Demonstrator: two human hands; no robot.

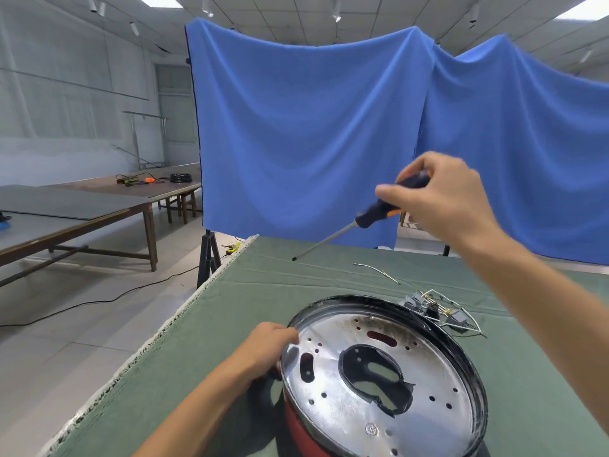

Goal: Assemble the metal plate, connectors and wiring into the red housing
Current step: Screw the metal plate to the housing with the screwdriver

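The red housing (298, 427) stands on the green table cloth, its black rim up. A round shiny metal plate (333, 407) with several holes and a large central cut-out lies tilted inside it. My left hand (268, 346) grips the housing's left rim, thumb on the plate's edge. My right hand (445, 196) holds a screwdriver (379, 209) with a black and orange handle in the air above the table, its shaft pointing down to the left. A bundle of connectors and wiring (438, 311) lies behind the housing on the right. One loose wire (377, 272) lies farther back.
The green cloth-covered table (230, 324) ends at a frayed edge on the left. A blue curtain (313, 133) hangs behind it on a black stand (207, 255). Long wooden tables (82, 219) stand at the left, and a black cable (99, 301) runs across the floor.
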